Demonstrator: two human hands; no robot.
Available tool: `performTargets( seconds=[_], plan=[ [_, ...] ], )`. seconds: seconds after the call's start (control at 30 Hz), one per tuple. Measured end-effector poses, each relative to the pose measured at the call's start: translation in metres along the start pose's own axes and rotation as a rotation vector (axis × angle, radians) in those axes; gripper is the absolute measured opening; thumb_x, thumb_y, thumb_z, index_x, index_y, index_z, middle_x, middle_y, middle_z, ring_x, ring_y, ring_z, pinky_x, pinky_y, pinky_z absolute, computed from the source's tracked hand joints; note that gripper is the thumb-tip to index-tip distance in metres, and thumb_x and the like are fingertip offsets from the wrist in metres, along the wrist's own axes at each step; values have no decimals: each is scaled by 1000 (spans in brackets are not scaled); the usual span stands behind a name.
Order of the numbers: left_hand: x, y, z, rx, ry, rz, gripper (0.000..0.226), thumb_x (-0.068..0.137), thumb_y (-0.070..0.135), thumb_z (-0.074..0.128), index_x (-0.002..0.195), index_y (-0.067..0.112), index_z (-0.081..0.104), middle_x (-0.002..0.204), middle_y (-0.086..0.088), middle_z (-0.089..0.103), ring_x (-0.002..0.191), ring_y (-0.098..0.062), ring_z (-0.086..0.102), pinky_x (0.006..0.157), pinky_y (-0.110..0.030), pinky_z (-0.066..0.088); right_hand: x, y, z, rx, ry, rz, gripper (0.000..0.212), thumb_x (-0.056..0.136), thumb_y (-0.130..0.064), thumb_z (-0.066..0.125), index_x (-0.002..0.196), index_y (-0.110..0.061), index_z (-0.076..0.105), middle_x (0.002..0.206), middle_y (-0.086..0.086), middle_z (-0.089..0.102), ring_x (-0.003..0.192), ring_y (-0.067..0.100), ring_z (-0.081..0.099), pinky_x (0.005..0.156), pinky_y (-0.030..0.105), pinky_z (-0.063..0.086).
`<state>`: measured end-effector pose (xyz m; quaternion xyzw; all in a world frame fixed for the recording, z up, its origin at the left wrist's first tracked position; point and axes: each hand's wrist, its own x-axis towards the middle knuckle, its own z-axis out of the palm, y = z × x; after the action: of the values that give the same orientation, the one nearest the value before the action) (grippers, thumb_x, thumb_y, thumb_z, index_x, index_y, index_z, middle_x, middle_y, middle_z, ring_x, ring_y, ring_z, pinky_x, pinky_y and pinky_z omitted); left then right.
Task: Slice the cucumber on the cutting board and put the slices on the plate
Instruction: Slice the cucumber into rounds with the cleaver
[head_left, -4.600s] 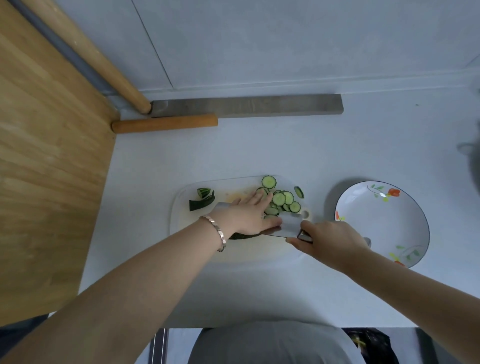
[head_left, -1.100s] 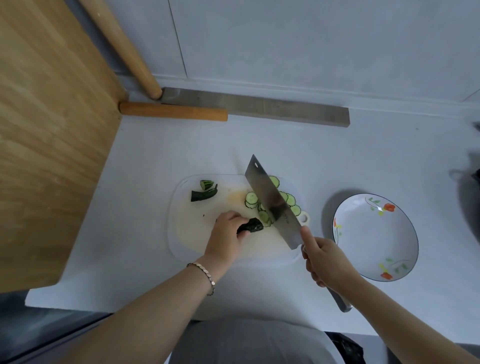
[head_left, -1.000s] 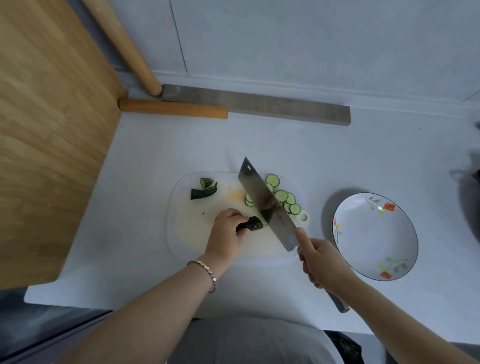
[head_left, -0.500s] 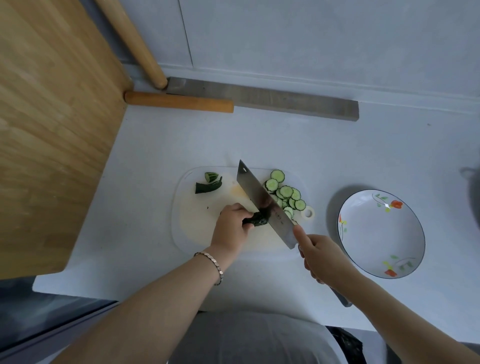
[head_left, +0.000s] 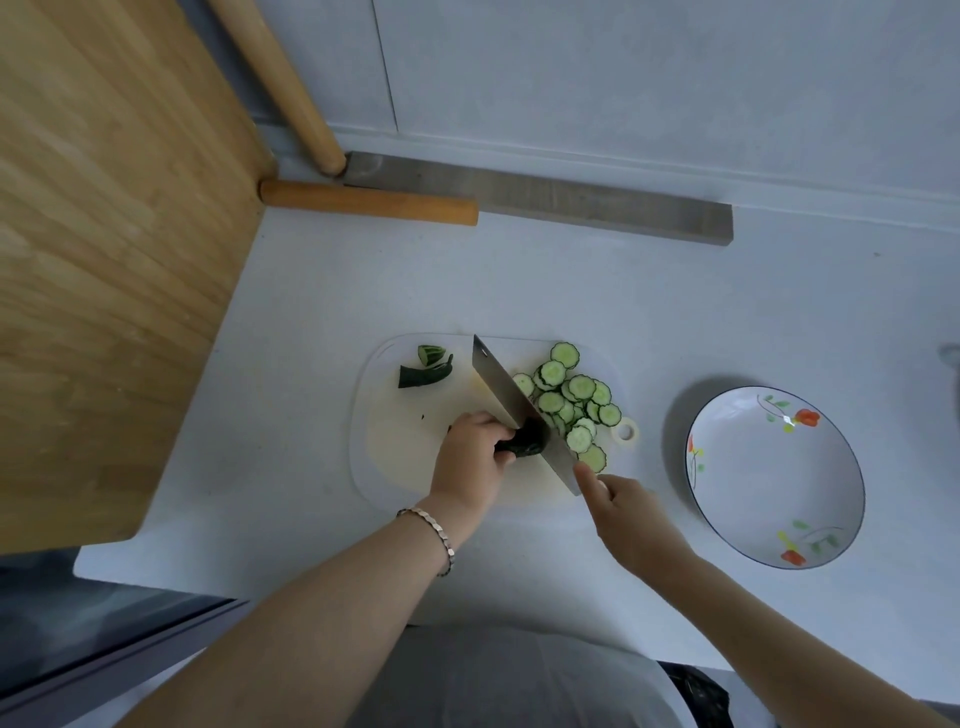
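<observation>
A short dark green cucumber stub (head_left: 525, 442) lies on the pale cutting board (head_left: 395, 441). My left hand (head_left: 470, 457) grips it with curled fingers. My right hand (head_left: 626, 512) holds the cleaver (head_left: 511, 397) by its handle, with the forefinger stretched along the blade. The blade stands on edge across the board, against the stub's cut end. Several round cucumber slices (head_left: 569, 400) are piled on the board to the right of the blade. A white flowered plate (head_left: 776, 475), with nothing on it, sits to the right of the board.
Two dark cucumber end scraps (head_left: 426, 366) lie at the board's far left corner. A large wooden board (head_left: 104, 234) leans at the left, with two wooden rolling pins (head_left: 366, 202) and a grey bar (head_left: 597, 210) along the back wall.
The cleaver has come down from a raised tilt onto the cucumber stub, and the pile of slices beside it has grown. My left hand keeps its hold on the stub.
</observation>
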<state>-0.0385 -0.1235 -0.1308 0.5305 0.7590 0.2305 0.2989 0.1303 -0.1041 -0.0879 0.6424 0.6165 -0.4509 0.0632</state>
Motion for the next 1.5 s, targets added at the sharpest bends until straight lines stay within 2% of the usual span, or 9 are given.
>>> performTargets(
  seconds=[0.2,0.33,0.87,1.0,1.1,1.2,1.3,1.37,1.5],
  plan=[
    [1,0,-1,-7,-10,-30,19,78,6,66,97,6,68,97,-11,65,96,-23,53,77,-20,35,4,1,0,302,-54,91,49,92,-54,38,69,-11,38,53,4,37,44,18,31,45,22,29],
    [1,0,-1,-3,-6,-5,24,78,6,66,102,5,67,99,-11,66,99,-24,52,79,-21,35,-5,2,-10,350,-68,65,48,92,-54,39,71,-11,36,50,1,32,40,15,25,42,18,22],
    [0,0,-2,-8,-32,-27,23,78,5,65,101,6,67,100,-10,65,100,-24,52,80,-25,38,2,7,-3,167,-78,29,52,93,-55,35,60,-16,30,47,0,34,44,16,29,50,26,25],
    [0,-2,-1,-5,-27,-29,20,79,6,65,99,7,66,99,-10,64,98,-24,53,77,-23,37,4,10,15,162,-15,42,50,93,-53,35,63,-14,29,60,7,34,55,21,30,58,31,28],
    [-2,-1,-4,16,3,-10,14,79,9,66,93,7,65,94,-12,65,94,-27,55,91,-33,41,4,8,22,252,9,60,49,94,-52,35,65,-13,35,60,9,38,55,20,33,57,31,30],
    [-5,-4,-4,100,65,29,11,78,12,68,89,11,69,101,-6,67,101,-24,57,109,-48,24,4,2,13,336,-38,104,49,93,-54,36,69,-11,39,55,5,39,47,18,33,47,23,31],
    [-7,-6,-6,115,76,79,15,73,4,70,86,10,72,91,-6,70,85,-28,61,86,-50,47,-1,-1,-1,381,-68,118,49,93,-54,37,71,-11,36,53,4,33,42,16,27,41,19,25],
    [-7,-5,-8,102,67,109,15,71,-1,71,84,7,73,83,-10,71,77,-32,60,69,-44,52,-6,-2,-7,396,-82,119,48,92,-54,38,71,-11,33,53,3,29,41,15,23,41,18,21],
    [-5,-3,-9,113,69,112,15,75,1,67,89,6,72,85,-10,70,81,-31,58,68,-37,49,-12,-3,-11,346,-86,90,47,92,-53,38,71,-11,34,50,1,30,40,15,24,42,19,22]
  ],
)
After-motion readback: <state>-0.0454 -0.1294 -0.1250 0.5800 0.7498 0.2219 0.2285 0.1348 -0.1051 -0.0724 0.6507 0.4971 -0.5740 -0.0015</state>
